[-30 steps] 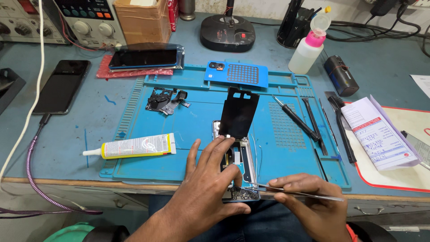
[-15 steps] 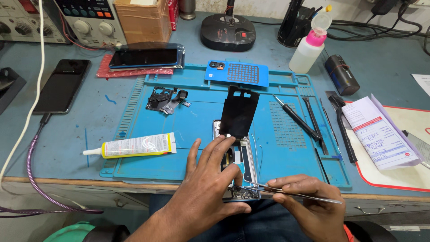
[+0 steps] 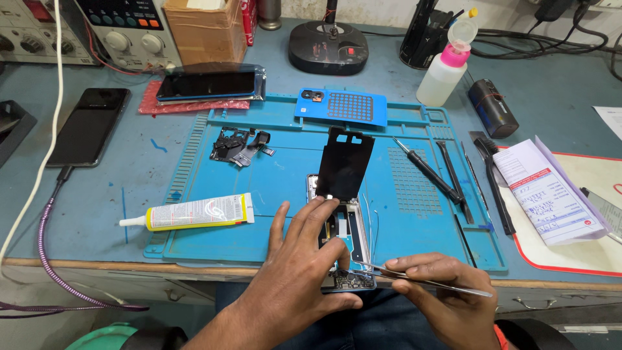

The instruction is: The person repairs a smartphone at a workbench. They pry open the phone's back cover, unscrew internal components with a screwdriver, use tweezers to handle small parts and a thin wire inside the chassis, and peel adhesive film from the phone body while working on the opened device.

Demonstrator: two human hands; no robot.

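An opened phone frame (image 3: 350, 227) lies on the blue work mat (image 3: 278, 188) near the table's front edge, its insides showing. A black panel (image 3: 345, 162) rests tilted over its far end. My left hand (image 3: 298, 272) presses flat on the frame's left side, fingers spread. My right hand (image 3: 440, 295) pinches metal tweezers (image 3: 421, 279), whose tips reach the frame's lower end by my left thumb.
On the mat lie a yellow-and-white glue tube (image 3: 194, 212), loose black parts (image 3: 240, 144), a blue back cover (image 3: 342, 106), screwdrivers and pry tools (image 3: 440, 175). Off the mat: a black phone on a cable (image 3: 87, 126), another phone on red cloth (image 3: 210, 84), a squeeze bottle (image 3: 447, 65), papers (image 3: 551, 191).
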